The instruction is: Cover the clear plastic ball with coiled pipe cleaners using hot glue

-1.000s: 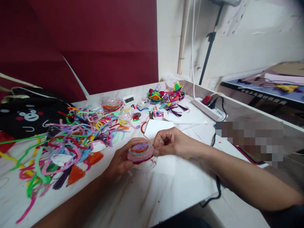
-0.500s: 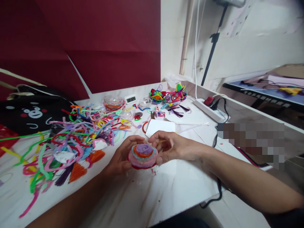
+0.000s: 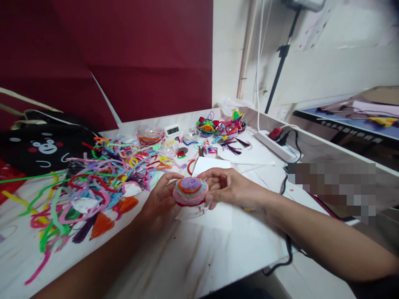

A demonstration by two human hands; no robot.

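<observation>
Between my hands, just above the table, is a clear plastic ball whose top is wrapped in rings of pipe cleaner: purple in the middle, then orange, light blue, pink and red. Its bare clear part shows underneath. My left hand is closed on its left side, and my right hand grips the right side with thumb and fingers. Some fingertips are hidden behind the ball. A white sheet of paper lies beyond my hands.
Loose pipe cleaners in many colours are heaped on the left, with orange tassels near them. Behind stand a small digital clock, clear plastic domes and finished pipe-cleaner figures. A power strip sits on the right.
The ball is tilted differently, so its pipe-cleaner top faces a little away and more clear plastic shows below. It has risen slightly, and both hands keep hold.
</observation>
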